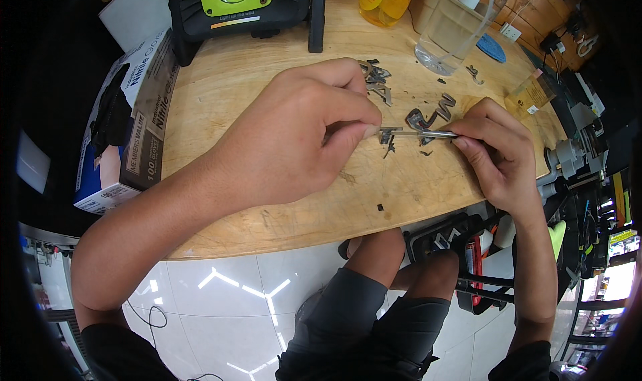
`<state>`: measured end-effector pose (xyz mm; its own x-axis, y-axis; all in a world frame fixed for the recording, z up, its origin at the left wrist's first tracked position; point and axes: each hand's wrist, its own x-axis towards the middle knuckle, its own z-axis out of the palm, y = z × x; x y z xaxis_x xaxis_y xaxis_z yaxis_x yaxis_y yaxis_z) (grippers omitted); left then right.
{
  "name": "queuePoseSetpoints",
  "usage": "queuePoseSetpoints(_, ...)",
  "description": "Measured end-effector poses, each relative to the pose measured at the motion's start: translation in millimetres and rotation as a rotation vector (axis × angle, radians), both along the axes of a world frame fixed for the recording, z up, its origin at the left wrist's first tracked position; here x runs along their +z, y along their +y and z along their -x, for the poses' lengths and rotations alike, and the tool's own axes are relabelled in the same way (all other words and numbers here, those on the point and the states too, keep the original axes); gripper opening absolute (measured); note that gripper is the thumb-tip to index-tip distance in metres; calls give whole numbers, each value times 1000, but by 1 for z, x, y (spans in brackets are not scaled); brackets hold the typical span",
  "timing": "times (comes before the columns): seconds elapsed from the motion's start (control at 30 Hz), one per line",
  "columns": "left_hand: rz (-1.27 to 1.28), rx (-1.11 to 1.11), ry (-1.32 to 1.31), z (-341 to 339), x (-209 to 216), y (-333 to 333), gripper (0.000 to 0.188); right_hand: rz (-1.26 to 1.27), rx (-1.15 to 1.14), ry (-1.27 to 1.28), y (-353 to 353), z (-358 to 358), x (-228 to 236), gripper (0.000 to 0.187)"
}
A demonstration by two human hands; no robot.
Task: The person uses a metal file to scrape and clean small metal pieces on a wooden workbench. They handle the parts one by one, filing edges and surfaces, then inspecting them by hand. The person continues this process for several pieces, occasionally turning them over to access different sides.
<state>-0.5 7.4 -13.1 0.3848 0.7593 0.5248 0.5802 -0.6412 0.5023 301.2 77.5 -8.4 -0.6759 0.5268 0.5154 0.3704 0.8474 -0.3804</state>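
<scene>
Over the wooden table, my left hand (304, 130) pinches one end of a small, thin dark strip-like piece (391, 129) between thumb and forefinger. My right hand (498, 150) is closed on a slim silver metal tool (440, 134), whose narrow tip reaches left to that piece. The tool's exact kind is unclear. Just beyond the tool lie a zigzag metal letter (445, 105) and a curved letter piece (418, 120) with dark residue. More metal letters (380, 94) lie beyond my left fingertips. Dark scraps (389, 147) lie below the tool.
A glove box (127, 120) stands at the left of the wooden table (267, 227), beside a lit work lamp (244, 6). Behind are a yellow bottle (382, 3), a clear spray bottle (445, 43) and a blue round pad (491, 48). A vise-like metal fixture (565, 157) sits at the right edge.
</scene>
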Motion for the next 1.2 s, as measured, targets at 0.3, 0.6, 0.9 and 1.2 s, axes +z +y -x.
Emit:
queuePoseSetpoints(0.3, -30, -21, -16, 1, -2, 2, 12, 12, 52, -1, 3, 10, -1, 17)
queuePoseSetpoints(0.6, 11, -19, -28, 1, 0, 0, 13, 31, 69, -4, 2, 12, 0, 15)
queuePoseSetpoints(0.9, 25, -28, -23, 1, 1, -1, 12, -4, 50, -32, -2, 9, 1, 15)
queuePoseSetpoints(1.2, 24, -8, -20, 1, 1, -2, 10, -24, 22, -9, -3, 1, 1, 16)
